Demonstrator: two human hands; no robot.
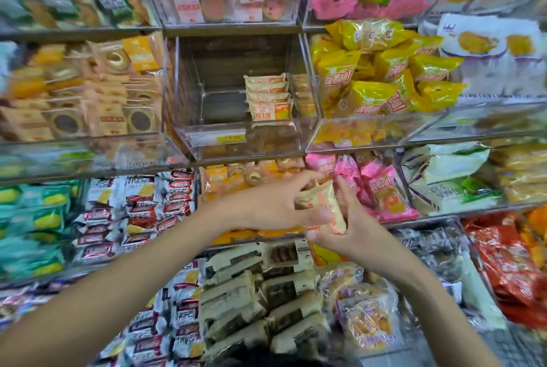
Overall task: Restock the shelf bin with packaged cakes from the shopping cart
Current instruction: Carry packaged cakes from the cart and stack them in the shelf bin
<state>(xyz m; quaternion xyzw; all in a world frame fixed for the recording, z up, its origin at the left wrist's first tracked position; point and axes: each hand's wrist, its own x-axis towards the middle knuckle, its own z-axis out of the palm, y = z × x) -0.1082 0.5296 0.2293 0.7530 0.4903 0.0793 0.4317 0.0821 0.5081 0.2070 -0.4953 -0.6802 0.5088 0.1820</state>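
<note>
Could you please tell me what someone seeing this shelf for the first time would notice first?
Most striking is the clear shelf bin at centre, largely bare among crammed neighbours, with one short stack of packaged cakes at its right side. Just below it, the left hand and right hand together hold a pale cake packet. To the bin's right, bright yellow packets heap high.

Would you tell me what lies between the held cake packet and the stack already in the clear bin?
In the head view, between held packet and stack lie the bin's clear front wall and ring-cake packs.
</note>
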